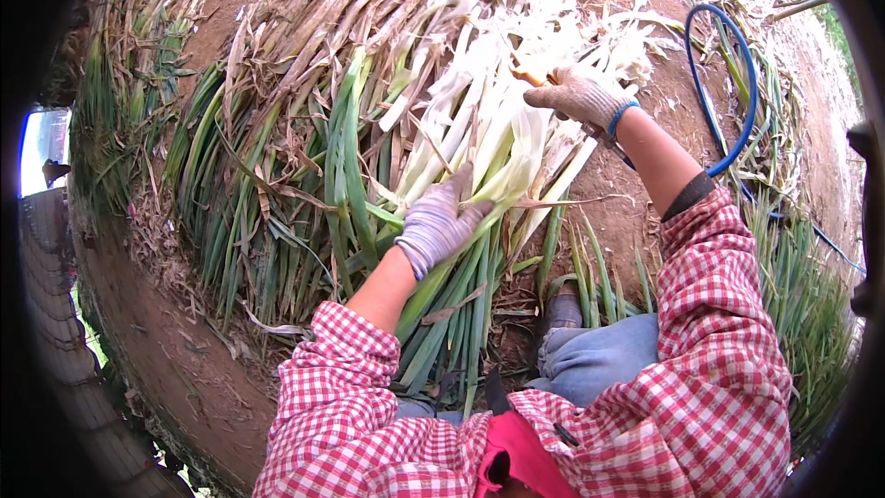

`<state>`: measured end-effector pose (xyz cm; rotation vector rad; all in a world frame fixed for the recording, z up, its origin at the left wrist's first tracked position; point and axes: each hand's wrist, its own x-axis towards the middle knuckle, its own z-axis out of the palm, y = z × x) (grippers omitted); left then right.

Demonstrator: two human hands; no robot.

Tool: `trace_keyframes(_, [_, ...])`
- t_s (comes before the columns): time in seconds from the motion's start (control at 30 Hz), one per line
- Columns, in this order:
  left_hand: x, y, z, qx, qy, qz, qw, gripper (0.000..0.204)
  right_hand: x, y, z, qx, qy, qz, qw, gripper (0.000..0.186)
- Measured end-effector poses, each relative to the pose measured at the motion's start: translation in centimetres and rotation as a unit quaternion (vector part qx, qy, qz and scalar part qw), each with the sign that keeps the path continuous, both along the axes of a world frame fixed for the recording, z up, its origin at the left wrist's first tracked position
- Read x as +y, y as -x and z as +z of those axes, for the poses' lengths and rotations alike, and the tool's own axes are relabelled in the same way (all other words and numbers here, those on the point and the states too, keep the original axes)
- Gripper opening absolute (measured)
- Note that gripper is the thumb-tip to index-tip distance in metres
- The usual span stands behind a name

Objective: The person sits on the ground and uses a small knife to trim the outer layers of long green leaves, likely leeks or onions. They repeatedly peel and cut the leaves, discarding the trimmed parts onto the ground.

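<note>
My left hand (442, 224), in a pale striped knit glove, is closed around a green onion (513, 173) with a white shank and loose, pale outer skins. Its green leaves trail down toward my lap. To the upper right, my right hand (579, 95), also gloved, is closed on what looks like an air blow gun (529, 77). Only its orange-yellow tip and a bit of metal near my wrist show; the palm hides the rest. The tip points left, over the white ends of a thick heap of green onions (277, 175).
A blue hose (749, 101) loops on the right, near my right wrist. More green onions (811, 332) lie at the right edge and others (129, 120) at the far left. Brown soil (198, 350) shows between them. My bent knee (599, 360) in blue jeans is below.
</note>
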<state>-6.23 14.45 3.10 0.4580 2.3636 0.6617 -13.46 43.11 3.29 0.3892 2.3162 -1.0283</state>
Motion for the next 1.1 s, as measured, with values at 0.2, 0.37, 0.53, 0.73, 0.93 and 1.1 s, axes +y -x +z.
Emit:
trace_keyframes(0.2, [-6.6, 4.1, -6.4, 0.162, 0.078, 0.105, 0.978, 0.045, -6.1, -4.1, 5.0, -0.135, 0.041, 0.236, 0.961, 0.05])
trace_keyframes(0.37, [-6.5, 7.2, -9.3, 0.034, 0.191, 0.074, 0.978, 0.068, -4.9, -5.3, 2.4, -0.124, 0.067, 0.235, 0.962, 0.05])
trace_keyframes(0.53, [-5.9, 7.8, -8.5, -0.027, 0.188, 0.094, 0.977, 0.079, -3.9, -3.1, 2.5, -0.168, 0.031, 0.185, 0.968, 0.049])
trace_keyframes(0.73, [-6.3, 8.4, -11.8, -0.036, 0.118, 0.112, 0.986, 0.069, 0.9, 1.1, -2.7, -0.007, -0.016, 0.068, 0.998, 0.049])
trace_keyframes(0.93, [-5.6, 6.9, -7.3, 0.002, 0.204, 0.078, 0.976, 0.067, -4.6, -2.7, 1.2, -0.121, 0.066, 0.22, 0.966, 0.05])
trace_keyframes(1.1, [-6.2, 9.2, -7.2, 0.282, -0.048, 0.079, 0.955, 0.052, -3.6, 2.1, 1.8, -0.057, -0.014, 0.128, 0.99, 0.049])
